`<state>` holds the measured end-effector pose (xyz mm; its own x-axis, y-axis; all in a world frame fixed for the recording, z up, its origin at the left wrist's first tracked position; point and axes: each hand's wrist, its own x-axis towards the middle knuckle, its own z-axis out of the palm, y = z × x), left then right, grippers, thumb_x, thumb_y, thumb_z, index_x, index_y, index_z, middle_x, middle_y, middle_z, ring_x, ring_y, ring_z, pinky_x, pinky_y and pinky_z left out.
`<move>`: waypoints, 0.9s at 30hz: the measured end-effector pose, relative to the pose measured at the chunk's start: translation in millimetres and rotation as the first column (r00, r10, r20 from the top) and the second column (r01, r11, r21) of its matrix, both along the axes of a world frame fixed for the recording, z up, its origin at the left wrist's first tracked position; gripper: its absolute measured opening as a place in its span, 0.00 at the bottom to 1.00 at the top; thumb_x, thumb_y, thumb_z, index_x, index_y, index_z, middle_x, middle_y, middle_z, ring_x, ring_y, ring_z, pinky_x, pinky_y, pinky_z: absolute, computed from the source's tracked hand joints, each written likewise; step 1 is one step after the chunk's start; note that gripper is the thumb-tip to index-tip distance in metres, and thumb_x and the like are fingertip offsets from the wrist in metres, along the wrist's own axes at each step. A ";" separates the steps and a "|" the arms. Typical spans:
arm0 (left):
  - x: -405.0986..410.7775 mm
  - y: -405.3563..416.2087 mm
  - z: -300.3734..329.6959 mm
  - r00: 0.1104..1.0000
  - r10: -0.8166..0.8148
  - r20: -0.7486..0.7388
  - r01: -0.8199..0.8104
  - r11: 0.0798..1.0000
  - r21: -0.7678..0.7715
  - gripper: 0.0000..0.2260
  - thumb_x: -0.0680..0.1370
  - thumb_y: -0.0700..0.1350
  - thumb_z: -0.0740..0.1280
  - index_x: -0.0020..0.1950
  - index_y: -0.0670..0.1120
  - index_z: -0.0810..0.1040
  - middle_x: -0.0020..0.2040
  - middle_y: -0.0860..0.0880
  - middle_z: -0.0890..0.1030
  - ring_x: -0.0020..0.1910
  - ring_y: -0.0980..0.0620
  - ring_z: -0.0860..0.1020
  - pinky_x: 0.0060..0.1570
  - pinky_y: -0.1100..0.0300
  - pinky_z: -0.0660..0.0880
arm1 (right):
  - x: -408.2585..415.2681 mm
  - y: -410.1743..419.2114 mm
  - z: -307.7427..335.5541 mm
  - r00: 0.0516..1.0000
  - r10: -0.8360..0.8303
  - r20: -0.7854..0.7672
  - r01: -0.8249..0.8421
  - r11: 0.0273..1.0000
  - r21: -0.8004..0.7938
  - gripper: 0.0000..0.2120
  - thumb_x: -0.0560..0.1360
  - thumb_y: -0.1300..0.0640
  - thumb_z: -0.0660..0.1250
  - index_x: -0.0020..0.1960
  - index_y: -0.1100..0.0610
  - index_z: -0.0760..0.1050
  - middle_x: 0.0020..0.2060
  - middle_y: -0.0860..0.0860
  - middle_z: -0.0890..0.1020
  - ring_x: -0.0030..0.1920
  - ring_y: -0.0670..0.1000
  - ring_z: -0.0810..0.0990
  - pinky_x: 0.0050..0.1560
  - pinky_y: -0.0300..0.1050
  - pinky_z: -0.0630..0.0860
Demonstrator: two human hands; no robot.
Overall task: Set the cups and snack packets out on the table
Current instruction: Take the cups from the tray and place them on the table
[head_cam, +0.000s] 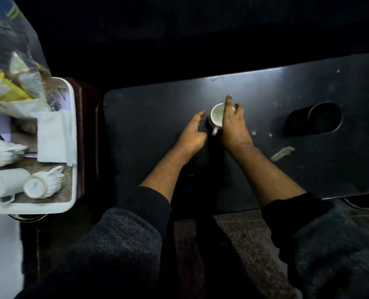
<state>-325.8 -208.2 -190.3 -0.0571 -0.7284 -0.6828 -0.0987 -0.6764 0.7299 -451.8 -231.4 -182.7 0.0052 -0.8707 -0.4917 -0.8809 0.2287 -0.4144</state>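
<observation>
One white cup (218, 118) sits between the relaxed left hand (193, 134) and gripping right hand (233, 128).

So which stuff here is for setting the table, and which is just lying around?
For the job:
cup on the table, right hand on its rim
cups on the tray
snack packets
tray

Just lying about:
black tumbler on its side
napkins
crumbs

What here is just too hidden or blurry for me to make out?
Head view only:
- Snack packets: motion blur, print unreadable.
- White cup: right hand covers its far side.
- Tray: left frame edge cuts off some cups.
- Black cylinder: too dark to identify.
</observation>
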 end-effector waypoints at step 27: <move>320.8 236.7 93.3 0.390 0.762 0.516 -0.513 0.646 -0.566 0.16 0.76 0.31 0.65 0.63 0.39 0.81 0.66 0.44 0.79 0.69 0.53 0.74 0.70 0.63 0.71 | 385.6 160.7 61.7 0.449 0.886 -0.113 -0.868 0.402 -0.292 0.27 0.74 0.50 0.72 0.70 0.55 0.71 0.66 0.60 0.74 0.63 0.63 0.74 0.56 0.56 0.76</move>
